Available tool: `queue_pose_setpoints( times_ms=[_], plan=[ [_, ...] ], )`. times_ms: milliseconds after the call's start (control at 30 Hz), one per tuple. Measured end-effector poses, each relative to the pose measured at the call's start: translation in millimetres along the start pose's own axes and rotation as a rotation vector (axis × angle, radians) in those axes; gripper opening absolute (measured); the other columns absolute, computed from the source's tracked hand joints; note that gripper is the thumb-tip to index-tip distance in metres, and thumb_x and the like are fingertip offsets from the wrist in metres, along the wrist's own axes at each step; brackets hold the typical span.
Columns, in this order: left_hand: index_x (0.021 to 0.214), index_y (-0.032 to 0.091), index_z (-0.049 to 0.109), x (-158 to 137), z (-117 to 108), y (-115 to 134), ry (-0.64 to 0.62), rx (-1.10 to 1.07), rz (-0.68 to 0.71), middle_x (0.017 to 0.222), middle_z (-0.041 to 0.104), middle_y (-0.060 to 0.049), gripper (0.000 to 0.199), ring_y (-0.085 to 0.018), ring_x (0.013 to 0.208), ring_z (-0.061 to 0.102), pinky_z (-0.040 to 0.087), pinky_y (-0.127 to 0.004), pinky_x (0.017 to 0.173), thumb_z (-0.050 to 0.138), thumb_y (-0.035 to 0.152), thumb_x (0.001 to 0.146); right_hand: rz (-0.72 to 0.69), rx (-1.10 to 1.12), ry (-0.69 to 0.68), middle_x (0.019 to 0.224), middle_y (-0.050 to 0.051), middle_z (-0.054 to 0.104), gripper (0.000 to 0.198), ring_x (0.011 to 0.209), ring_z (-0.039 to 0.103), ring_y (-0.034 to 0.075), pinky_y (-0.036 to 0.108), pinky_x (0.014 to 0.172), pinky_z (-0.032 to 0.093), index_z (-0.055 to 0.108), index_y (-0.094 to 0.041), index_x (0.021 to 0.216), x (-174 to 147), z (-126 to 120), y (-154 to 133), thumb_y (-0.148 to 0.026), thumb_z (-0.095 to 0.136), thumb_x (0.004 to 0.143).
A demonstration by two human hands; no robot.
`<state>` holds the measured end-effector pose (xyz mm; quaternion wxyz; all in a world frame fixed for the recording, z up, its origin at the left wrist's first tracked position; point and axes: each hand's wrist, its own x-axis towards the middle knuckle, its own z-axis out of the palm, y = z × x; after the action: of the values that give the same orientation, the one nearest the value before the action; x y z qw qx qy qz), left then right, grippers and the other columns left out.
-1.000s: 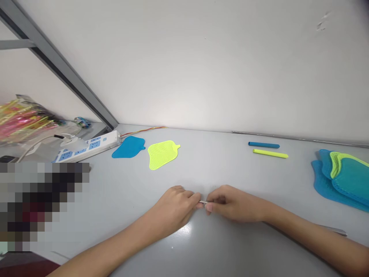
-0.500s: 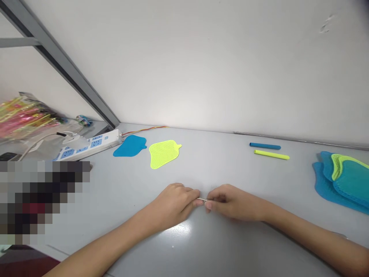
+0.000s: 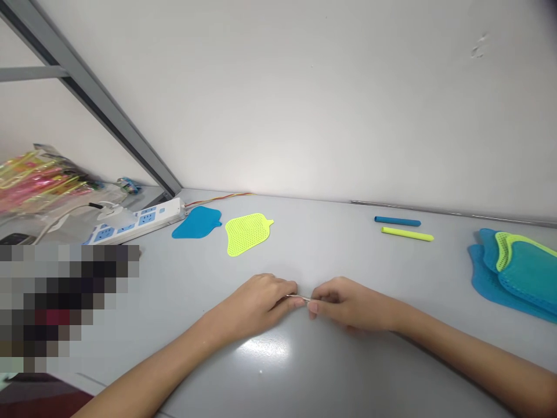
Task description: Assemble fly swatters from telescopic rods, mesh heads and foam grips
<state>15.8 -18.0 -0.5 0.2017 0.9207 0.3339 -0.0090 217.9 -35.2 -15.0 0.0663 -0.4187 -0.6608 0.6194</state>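
Just above the grey surface [image 3: 331, 377], a thin silvery rod [image 3: 302, 298] is bridging the narrow gap between the two sets of fingers. The right hand [image 3: 350, 305] is pinching its near end between thumb and fingertips. The left hand [image 3: 261, 305] is curling around the other end, its thumb and forefinger standing only slightly apart; whether they are gripping the rod firmly, I cannot tell.

Beyond the left fingers, a yellow-green perforated sheet [image 3: 248, 233] is lying flat, and a blue sheet [image 3: 197, 223] is lying further to their left, near a white power strip [image 3: 167, 213]. Beyond and to the right of the right fingers, a blue tube [image 3: 397, 222] and a yellow-green tube [image 3: 407, 234] are lying side by side, slightly apart. Well to the right of those fingers, a pile of blue and yellow-green sheets [image 3: 528, 276] is resting on the surface.
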Motion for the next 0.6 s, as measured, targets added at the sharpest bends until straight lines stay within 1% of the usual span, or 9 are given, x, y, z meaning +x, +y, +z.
queue_pose_setpoints(
  times_ms=[267, 600],
  plan=[
    [0.072, 0.017, 0.052, -1.3, -6.9, 0.9, -0.039, -0.041, -0.045, 0.059, 0.051, 0.000, 0.041, -0.012, 0.059, 0.048, 0.028, -0.024, 0.053, 0.023, 0.042, 0.086, 0.032, 0.006, 0.006, 0.052, -0.005, 0.036, 0.034, 0.038, 0.038, 0.005, 0.015, 0.033, 0.031, 0.055, -0.015, 0.082, 0.1, -0.3, -2.9, -0.044, 0.037, 0.078],
    [0.073, 0.017, 0.052, -1.9, -9.9, -0.5, -0.060, -0.048, -0.054, 0.062, 0.051, -0.001, 0.042, -0.013, 0.062, 0.047, 0.030, -0.024, 0.055, 0.022, 0.044, 0.085, 0.012, 0.012, 0.000, 0.052, -0.005, 0.036, 0.035, 0.036, 0.038, 0.005, 0.016, 0.033, 0.031, 0.055, -0.016, 0.082, -0.4, -1.4, -2.4, -0.046, 0.037, 0.077]
  ],
)
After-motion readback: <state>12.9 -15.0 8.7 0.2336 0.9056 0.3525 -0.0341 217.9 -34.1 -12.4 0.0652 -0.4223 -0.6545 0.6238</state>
